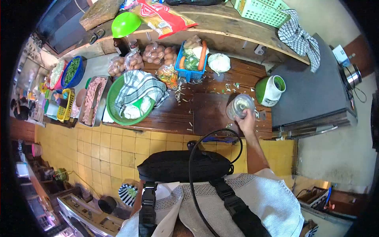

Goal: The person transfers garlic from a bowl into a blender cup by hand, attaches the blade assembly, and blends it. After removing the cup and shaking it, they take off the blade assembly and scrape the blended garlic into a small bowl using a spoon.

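- In the head view, the right hand (pixel 247 119) holds a clear tub (pixel 233 108), its fingers bent over the near right part of the rim and pinching it.
- The tub, with something pale inside, is over the right part of a dark board (pixel 209 112); whether its base touches the board I cannot tell.
- The left arm (pixel 137 196) hangs beside the body, its hand hidden, so I cannot tell how the left fingers are.
- The board lies on the brown wooden surface (pixel 173 118), with pale scraps (pixel 177 94) scattered to its left and beyond it.
- To the right of the tub, near the surface's right end, is a green and white jar (pixel 269 91).
- Beyond the board is a cabbage (pixel 219 63), just beside a blue basket (pixel 191 74) of carrots and green vegetables.
- Left of the basket are bags of eggs (pixel 153 54) and, nearer, a bag of chopped vegetables (pixel 168 77).
- A green basin (pixel 113 100), left of the board, bears a checked cloth (pixel 138 85) partly over white bundles.
- Farther left are a metal tray (pixel 102 103) of pink meat, a yellow basket (pixel 65 106) and a blue basin (pixel 81 71) of green leaves.
- The shelf (pixel 221 24) above carries a bright green bowl (pixel 126 24), a red and yellow packet (pixel 167 21) and a pale green basket (pixel 262 11).
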Tool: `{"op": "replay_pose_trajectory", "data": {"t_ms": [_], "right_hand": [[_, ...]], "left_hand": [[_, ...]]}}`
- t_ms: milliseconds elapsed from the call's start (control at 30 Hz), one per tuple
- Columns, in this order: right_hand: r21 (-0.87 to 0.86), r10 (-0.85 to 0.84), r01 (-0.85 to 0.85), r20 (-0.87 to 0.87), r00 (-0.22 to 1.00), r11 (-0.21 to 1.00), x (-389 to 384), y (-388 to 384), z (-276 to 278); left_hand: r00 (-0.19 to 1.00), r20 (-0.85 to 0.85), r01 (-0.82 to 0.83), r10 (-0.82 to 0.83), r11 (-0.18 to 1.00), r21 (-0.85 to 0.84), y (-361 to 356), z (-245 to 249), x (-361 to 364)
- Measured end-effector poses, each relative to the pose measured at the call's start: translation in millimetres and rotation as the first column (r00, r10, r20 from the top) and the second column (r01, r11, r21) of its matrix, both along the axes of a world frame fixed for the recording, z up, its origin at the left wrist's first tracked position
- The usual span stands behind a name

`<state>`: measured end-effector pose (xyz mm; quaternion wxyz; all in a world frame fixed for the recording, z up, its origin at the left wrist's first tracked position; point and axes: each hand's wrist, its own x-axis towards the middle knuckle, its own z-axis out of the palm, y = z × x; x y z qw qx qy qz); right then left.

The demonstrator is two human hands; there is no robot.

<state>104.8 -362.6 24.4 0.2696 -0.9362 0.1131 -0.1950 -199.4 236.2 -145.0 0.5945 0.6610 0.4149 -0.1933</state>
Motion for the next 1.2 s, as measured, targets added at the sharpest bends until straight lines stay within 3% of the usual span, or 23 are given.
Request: {"op": "replay_pose_trajectory", "data": {"t_ms": [267, 300, 333, 367, 500, 567, 600, 700, 733, 800, 867, 933, 967, 1033, 1100, 1133, 1200], "right_hand": [[0.004, 0.176, -0.181, 0.207, 0.962, 0.983, 11.4, -13.6, -0.8], [0.442, 0.107, -0.167, 0.158, 0.982, 0.881, 13.0, -4.6, 5.1], [0.79, 0.063, -0.11, 0.09, 0.994, 0.603, 17.9, -1.1, 9.9], [0.583, 0.022, -0.05, 0.055, 0.998, 0.811, 24.7, -5.7, 3.2], [0.495, 0.122, -0.083, -0.047, 0.991, 0.865, 40.1, 5.4, 33.5], [0.233, 0.314, -0.317, 0.05, 0.948, 0.919, 46.7, 1.9, 31.9], [0.243, 0.348, -0.351, 0.056, 0.936, 0.904, 47.5, 2.0, 30.7], [0.095, 0.246, -0.246, 0.015, 0.969, 0.965, 38.0, -11.4, 21.6], [0.087, 0.188, -0.187, -0.006, 0.982, 0.978, 32.6, -15.4, 14.6], [0.053, 0.11, -0.105, -0.109, 0.988, 0.993, 20.8, -23.7, 10.4], [0.127, 0.134, -0.133, 0.002, 0.991, 0.983, 17.0, -40.7, -25.1], [0.022, 0.12, -0.119, -0.026, 0.992, 0.993, 12.3, -41.9, -27.9], [0.009, 0.147, -0.147, -0.056, 0.988, 0.989, 13.3, -45.5, -29.4], [-0.003, 0.185, -0.186, -0.078, 0.98, 0.983, 15.0, -36.7, -27.2], [-0.267, -0.092, 0.064, -0.096, 0.991, 0.962, 14.9, -20.1, -4.7], [-0.268, -0.079, 0.053, -0.089, 0.993, 0.962, 12.7, -1.5, 19.1], [-0.467, -0.024, 0.144, 0.254, 0.967, 0.873, 11.6, 41.3, 58.6]], "left_hand": [[0.999, -0.046, 0.016, -0.013, 0.998, 0.062, -49.5, -17.4, -19.0], [0.999, -0.047, 0.022, -0.019, 0.997, 0.068, -52.6, -20.1, -20.7], [0.999, -0.047, 0.028, -0.024, 0.997, 0.078, -55.5, -22.0, -22.1], [0.999, -0.048, 0.027, -0.023, 0.996, 0.085, -57.6, -23.1, -24.4], [1.0, -0.009, 0.025, -0.024, 0.991, 0.129, -62.0, -26.8, -33.9], [0.999, 0.032, 0.025, -0.031, 0.987, 0.159, -65.1, -28.8, -38.2], [0.998, 0.055, 0.032, -0.043, 0.983, 0.181, -67.4, -28.8, -39.5], [0.972, 0.207, 0.044, -0.109, 0.955, 0.293, -74.0, -53.5, -52.3], [0.962, 0.247, 0.136, -0.117, 0.989, -0.063, -69.9, -54.0, -54.4], [0.931, 0.342, -0.05, 0.13, 0.971, -0.233, -81.6, -78.1, -73.0], [0.958, 0.141, 0.257, -0.25, 0.966, -0.032, -72.5, -105.8, -85.0], [0.992, 0.105, -0.075, 0.07, 0.996, 0.045, -94.8, -70.1, -100.7], [0.992, -0.122, 0.022, -0.015, 0.998, 0.056, -95.4, -48.5, -92.2], [0.991, -0.099, 0.103, -0.09, 0.985, 0.14, -90.0, -38.5, -93.8], [0.993, -0.085, 0.097, -0.079, 0.97, 0.224, -84.0, -32.8, -88.1], [0.995, -0.078, 0.082, -0.066, 0.971, 0.223, -81.7, -26.0, -84.3], [0.996, -0.085, -0.016, 0.031, 0.985, 0.171, -72.8, -13.4, -75.1]]}}
